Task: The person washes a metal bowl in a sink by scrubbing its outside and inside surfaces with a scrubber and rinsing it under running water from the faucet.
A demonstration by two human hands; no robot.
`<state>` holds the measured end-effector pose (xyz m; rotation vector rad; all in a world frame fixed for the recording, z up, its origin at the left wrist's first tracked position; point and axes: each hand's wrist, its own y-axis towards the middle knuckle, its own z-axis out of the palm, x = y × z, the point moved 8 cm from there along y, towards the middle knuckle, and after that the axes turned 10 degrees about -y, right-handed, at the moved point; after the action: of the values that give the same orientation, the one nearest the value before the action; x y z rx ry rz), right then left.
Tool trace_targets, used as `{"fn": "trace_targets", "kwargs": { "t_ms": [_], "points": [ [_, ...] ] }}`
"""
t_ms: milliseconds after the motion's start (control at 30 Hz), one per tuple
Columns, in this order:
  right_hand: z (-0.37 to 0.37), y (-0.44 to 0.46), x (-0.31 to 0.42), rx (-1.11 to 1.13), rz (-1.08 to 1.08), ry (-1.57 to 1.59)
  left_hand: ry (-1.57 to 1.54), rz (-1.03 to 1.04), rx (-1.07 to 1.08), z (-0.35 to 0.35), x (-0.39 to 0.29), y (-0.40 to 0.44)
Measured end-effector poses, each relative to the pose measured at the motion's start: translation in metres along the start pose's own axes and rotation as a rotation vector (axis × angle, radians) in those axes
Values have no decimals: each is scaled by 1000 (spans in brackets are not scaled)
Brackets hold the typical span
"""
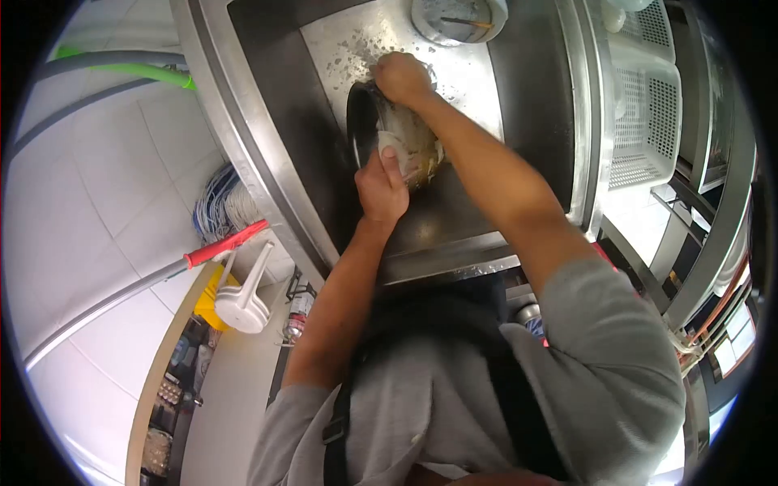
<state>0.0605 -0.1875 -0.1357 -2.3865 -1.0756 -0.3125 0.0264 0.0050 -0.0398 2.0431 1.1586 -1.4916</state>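
A metal pan [417,150] with a dark interior and brown stains on its outside is tipped on its side in the sink. My left hand [382,188] is closed on its near edge, thumb on top, over a whitish patch that may be a cloth or part of the pan. At the pan's far edge, my right hand [403,79] is curled into a fist. Whatever that fist holds is hidden. Under and around the pan lies the wet sink floor [340,49], spotted with dark specks.
A round bowl [496,16] containing a thin brown stick stands at the sink's far end. White perforated baskets [640,121] sit to the right. Left of the sink are a red-gripped pole [225,243], a coil of strands [215,206] and a white plastic item [243,308].
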Motion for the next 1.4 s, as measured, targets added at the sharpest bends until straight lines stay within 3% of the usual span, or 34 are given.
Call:
{"fn": "trace_targets", "kwargs": {
  "t_ms": [33, 100, 167, 267, 333, 367, 400, 500, 600, 733, 767, 900, 1000, 1067, 1200, 1300, 1367, 1400],
  "points": [
    [40, 29, -16, 19, -28, -15, 22, 14, -15, 2, 0, 3],
    [43, 40, -14, -16, -52, 3, 51, -13, 1, 3, -1, 10],
    [-10, -11, 3, -24, 33, 41, 36, -50, 6, 3, -8, 10],
    [-55, -116, 9, -277, 87, 239, -37, -43, -37, 2, -20, 22],
    [-15, -71, -54, -154, 252, 150, -53, -18, -37, 2, -14, 13],
    [-11, -43, -61, -52, 154, -90, -48, -26, -37, 3, -12, 8],
    [-14, -47, -63, -98, 199, -24, -46, -30, -38, 2, -12, 7],
    [-33, -86, -38, -244, 284, 248, -31, -7, -31, -1, -14, 12],
    [-49, -133, -3, -357, 157, 267, -58, -21, -10, 0, -17, 14],
    [-17, -39, -51, -159, 327, 81, 6, -23, -1, 1, -10, 10],
    [-22, -52, -44, -270, 280, 102, -14, 1, -12, 0, -13, 20],
    [-45, -129, -15, -265, 251, 304, -68, -26, -19, 1, -6, 11],
    [-21, -49, -51, -146, 217, 81, -86, -52, -47, -1, -7, 11],
    [-22, -27, -29, -191, 195, 106, -120, -77, -47, 3, -5, 11],
    [-47, -96, 5, -243, 181, 196, -148, -156, 37, 1, 1, 5],
    [-28, -99, -39, -177, 304, 325, 58, -169, 145, -9, -5, -13],
    [-7, -48, -54, -173, 74, 47, 221, -232, 279, -17, -2, -37],
    [0, -32, -45, -148, -41, -113, 170, -219, 239, -16, -2, -31]
  ]
}}
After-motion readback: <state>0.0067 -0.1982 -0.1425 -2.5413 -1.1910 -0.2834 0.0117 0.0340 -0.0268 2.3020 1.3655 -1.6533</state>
